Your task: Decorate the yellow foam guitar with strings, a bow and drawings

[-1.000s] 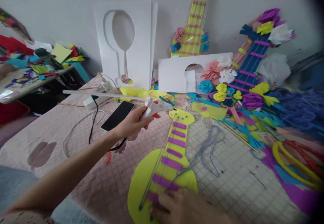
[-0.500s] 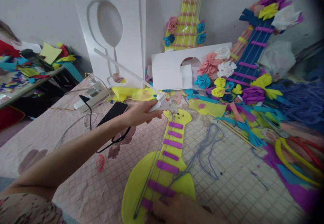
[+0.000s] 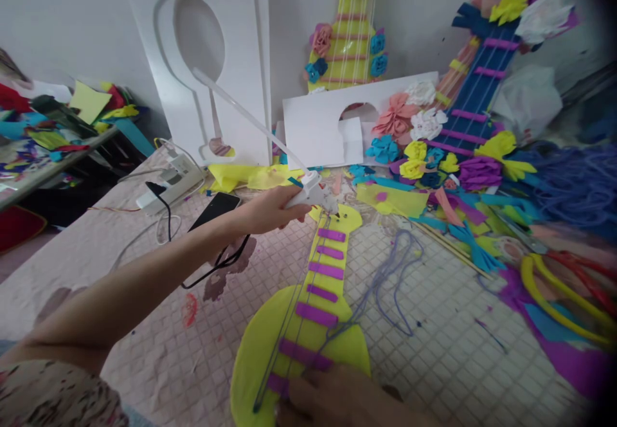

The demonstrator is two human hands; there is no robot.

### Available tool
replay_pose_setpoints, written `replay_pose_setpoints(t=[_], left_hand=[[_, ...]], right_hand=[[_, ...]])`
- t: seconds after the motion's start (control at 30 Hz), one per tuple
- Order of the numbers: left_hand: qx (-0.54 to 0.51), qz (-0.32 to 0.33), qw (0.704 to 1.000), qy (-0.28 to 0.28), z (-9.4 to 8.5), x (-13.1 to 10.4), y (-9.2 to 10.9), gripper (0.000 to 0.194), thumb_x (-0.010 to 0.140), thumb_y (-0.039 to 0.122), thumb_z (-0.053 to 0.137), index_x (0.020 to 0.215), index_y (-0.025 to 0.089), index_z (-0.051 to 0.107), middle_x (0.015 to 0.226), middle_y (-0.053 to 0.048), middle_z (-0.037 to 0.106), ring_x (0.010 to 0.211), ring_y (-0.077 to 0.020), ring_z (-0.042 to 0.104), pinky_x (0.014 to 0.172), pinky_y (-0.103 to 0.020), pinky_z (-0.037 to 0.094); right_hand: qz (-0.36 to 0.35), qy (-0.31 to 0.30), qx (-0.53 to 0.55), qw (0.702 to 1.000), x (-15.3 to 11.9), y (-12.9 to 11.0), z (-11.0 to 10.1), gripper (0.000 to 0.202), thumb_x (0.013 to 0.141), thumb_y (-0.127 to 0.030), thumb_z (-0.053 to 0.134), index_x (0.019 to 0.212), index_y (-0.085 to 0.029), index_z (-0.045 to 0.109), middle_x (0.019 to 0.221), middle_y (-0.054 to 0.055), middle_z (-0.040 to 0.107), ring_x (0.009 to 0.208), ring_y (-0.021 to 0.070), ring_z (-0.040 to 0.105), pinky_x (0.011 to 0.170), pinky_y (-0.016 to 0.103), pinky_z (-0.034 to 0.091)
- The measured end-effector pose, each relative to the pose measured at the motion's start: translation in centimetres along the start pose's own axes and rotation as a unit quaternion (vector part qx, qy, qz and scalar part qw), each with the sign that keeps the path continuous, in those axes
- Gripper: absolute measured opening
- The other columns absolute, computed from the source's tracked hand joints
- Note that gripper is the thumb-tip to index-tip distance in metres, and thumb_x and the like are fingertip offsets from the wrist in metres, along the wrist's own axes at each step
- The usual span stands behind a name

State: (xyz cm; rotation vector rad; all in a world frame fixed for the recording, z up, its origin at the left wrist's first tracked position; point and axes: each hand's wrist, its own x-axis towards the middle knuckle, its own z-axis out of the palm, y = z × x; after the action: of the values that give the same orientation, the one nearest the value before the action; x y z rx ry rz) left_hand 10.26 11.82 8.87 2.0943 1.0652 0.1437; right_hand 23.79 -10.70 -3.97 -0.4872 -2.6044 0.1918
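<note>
My left hand (image 3: 274, 209) is wrapped round a white hot glue gun (image 3: 315, 197), with a long clear glue stick rising from its back. The gun's nozzle is at the head of a yellow paper guitar (image 3: 260, 337), by small dark dots. Purple strips (image 3: 315, 314) cross its neck and body, and thin blue-grey yarn strands run lengthwise over them. On the lower body lies my right hand (image 3: 337, 396), fingers curled together at the yarn; its fingertips are partly hidden. A loose tangle of yarn (image 3: 398, 285) trails from there onto the table.
A phone (image 3: 216, 209), black cable and power strip (image 3: 173, 182) lie left. Scissors (image 3: 554, 260), paper scraps and a yarn heap (image 3: 573, 186) are right. White cut-out boards (image 3: 245, 60), a blue guitar (image 3: 482, 99) and another yellow guitar (image 3: 348, 47) stand against the wall.
The view has shifted slightly, so things sit a little higher and further left. The glue gun stays by the guitar's head, its stick tilting more steeply. My right hand stays on the body.
</note>
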Motion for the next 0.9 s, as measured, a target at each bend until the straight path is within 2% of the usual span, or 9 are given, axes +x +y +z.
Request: replay_pose_setpoints(t=[0.13,0.3,0.53,0.7,0.9], left_hand=[[0.011,0.003,1.0,-0.003,0.0,0.3,-0.2,0.023,0.088,0.036,0.048,0.094,0.015,0.054,0.079,-0.003,0.064,0.048,-0.0058,0.049,0.042,-0.017,0.037],[0.037,0.01,0.999,-0.002,-0.1,0.5,-0.2,0.026,0.089,0.038,0.048,0.094,0.014,0.055,0.075,-0.003,0.063,0.047,-0.006,0.05,0.042,-0.017,0.038],[0.061,0.007,0.998,-0.008,-0.3,0.5,0.2,0.026,0.089,0.04,0.046,0.091,0.015,0.054,0.072,-0.001,0.06,0.048,-0.007,0.051,0.042,-0.017,0.038],[0.07,0.008,0.997,-0.011,-0.3,0.5,0.5,0.026,0.089,0.04,0.046,0.091,0.015,0.054,0.069,-0.001,0.058,0.048,-0.0076,0.051,0.042,-0.018,0.037],[0.089,0.005,0.996,-0.006,-0.4,0.5,0.6,0.026,0.089,0.039,0.046,0.09,0.014,0.055,0.066,-0.001,0.057,0.048,-0.0076,0.051,0.044,-0.018,0.036]], right_hand=[[0.012,-0.014,-0.001,1.0,0.1,-0.2,-0.1,0.012,0.094,-0.024,0.046,0.094,-0.02,0.058,0.08,-0.002,0.067,0.053,0.0089,0.056,0.07,0.026,0.051],[0.006,-0.036,0.003,0.999,0.0,-0.2,0.0,0.013,0.093,-0.023,0.047,0.1,-0.02,0.058,0.087,-0.001,0.068,0.055,0.0099,0.058,0.072,0.028,0.052],[0.024,0.024,0.004,0.999,0.0,-0.3,0.2,0.012,0.092,-0.025,0.049,0.097,-0.02,0.058,0.083,-0.003,0.068,0.051,0.0096,0.057,0.071,0.027,0.053],[0.016,0.007,0.003,1.0,0.2,-0.1,-0.7,0.009,0.09,-0.025,0.052,0.094,-0.019,0.058,0.076,-0.004,0.066,0.05,0.0096,0.057,0.068,0.026,0.052],[0.016,0.004,0.002,1.0,0.2,-0.1,-0.7,0.007,0.089,-0.025,0.054,0.092,-0.02,0.058,0.078,-0.004,0.066,0.052,0.0098,0.057,0.063,0.026,0.051]])
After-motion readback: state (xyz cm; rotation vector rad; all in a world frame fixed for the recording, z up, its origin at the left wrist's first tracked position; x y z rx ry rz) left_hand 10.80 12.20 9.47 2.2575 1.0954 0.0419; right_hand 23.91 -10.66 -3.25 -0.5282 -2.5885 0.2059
